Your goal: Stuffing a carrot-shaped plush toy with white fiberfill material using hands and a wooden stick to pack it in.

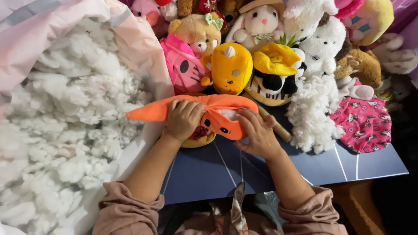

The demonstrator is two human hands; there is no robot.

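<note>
Orange plush toy (209, 114) lies near the far edge of the dark blue table (270, 169), just in front of the row of stuffed animals (261, 65). Looks light, soft and limp, partly stuffed, white filling showing at an opening; best pinched by the fabric beside that opening. Left hand (183, 119) clamps its middle, palm down. Right hand (257, 132) grips the face end, fingers curled at the opening. Heap of white stuffing (65, 130) off the table's left edge.
</note>
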